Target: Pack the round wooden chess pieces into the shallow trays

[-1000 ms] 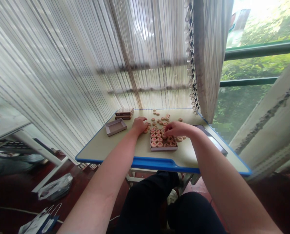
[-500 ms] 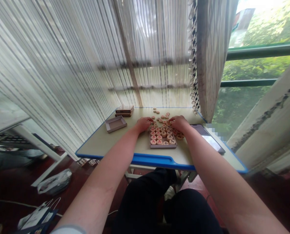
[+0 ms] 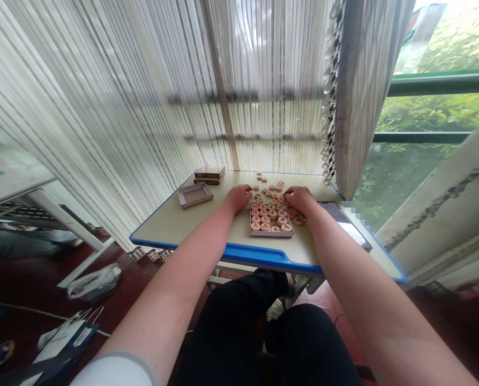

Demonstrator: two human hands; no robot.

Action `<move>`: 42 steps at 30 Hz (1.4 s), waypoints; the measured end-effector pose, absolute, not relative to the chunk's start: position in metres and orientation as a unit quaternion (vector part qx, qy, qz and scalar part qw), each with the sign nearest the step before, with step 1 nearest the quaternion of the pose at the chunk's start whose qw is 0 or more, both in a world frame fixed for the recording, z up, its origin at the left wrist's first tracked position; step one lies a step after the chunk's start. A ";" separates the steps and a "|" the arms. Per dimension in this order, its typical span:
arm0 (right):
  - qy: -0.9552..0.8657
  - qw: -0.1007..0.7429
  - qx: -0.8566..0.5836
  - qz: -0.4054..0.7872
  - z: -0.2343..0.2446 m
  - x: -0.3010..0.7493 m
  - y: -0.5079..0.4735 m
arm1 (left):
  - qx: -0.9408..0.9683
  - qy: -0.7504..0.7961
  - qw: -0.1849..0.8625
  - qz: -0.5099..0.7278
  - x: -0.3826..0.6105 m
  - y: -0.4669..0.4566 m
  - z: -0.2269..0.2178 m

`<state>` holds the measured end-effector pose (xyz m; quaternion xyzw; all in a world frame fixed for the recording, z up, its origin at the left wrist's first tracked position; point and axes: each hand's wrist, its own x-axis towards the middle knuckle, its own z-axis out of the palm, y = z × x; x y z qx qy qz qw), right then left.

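Observation:
A shallow open box [image 3: 271, 234] holds rows of round wooden Chinese chess pieces [image 3: 265, 219] with red and dark characters. A gap shows between pieces in its front half. My left hand [image 3: 238, 197] is at the box's far left corner, fingers curled together; whatever lies between the fingertips is too small to make out. Opposite it, my right hand [image 3: 299, 197] bends its fingers down at the far right corner, beside loose pieces [image 3: 272, 188] scattered behind the box. Its fingertips are partly hidden. More pieces [image 3: 299, 220] lie against the box's right side, below my right wrist.
An empty box lid [image 3: 195, 196] lies on the left of the blue-edged table [image 3: 175, 228], with stacked flat boxes [image 3: 209, 172] behind it. A dark-framed phone or tablet [image 3: 346, 225] rests right of my right forearm. String curtains [image 3: 271, 128] hang beyond the table.
My head view has shifted slightly. My left hand has lifted a little from the pieces by the box's far left corner. The right hand stays near the far right corner.

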<state>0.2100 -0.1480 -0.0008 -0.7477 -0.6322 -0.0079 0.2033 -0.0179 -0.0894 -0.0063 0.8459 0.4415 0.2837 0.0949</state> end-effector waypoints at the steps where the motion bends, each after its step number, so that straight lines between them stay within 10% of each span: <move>1: -0.627 0.203 -0.752 -0.007 -0.001 0.210 -0.148 | 0.838 0.449 0.096 0.296 -0.018 -0.088 -0.007; 12: -0.614 0.211 -0.761 0.014 -0.009 0.215 -0.137 | 0.698 0.514 0.292 0.404 -0.038 -0.088 -0.013; 42: -0.627 0.229 -0.744 0.024 0.001 0.210 -0.143 | 0.714 0.570 0.100 0.395 -0.041 -0.094 -0.013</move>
